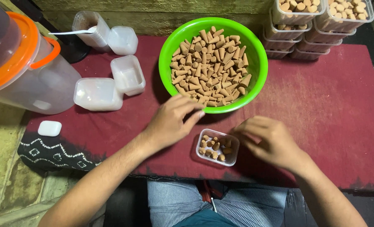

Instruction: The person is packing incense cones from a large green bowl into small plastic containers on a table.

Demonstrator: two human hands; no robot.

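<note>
A green bowl (254, 63) heaped with tan incense cones (210, 67) sits at the middle back of a dark red cloth (330, 113). In front of it stands a small clear plastic box (234, 159) holding several cones. My left hand (170, 122) hovers between the bowl's near rim and the box, fingers curled together; I cannot see whether it holds cones. My right hand (269, 138) rests just right of the box, fingers bent toward it, nothing visible in them.
Empty clear boxes and lids (111, 75) lie at the left. A big clear jug with an orange lid (23, 63) stands far left. Stacked boxes filled with cones (317, 21) are at the back right. A small white lid (49, 128) lies near the cloth's left edge.
</note>
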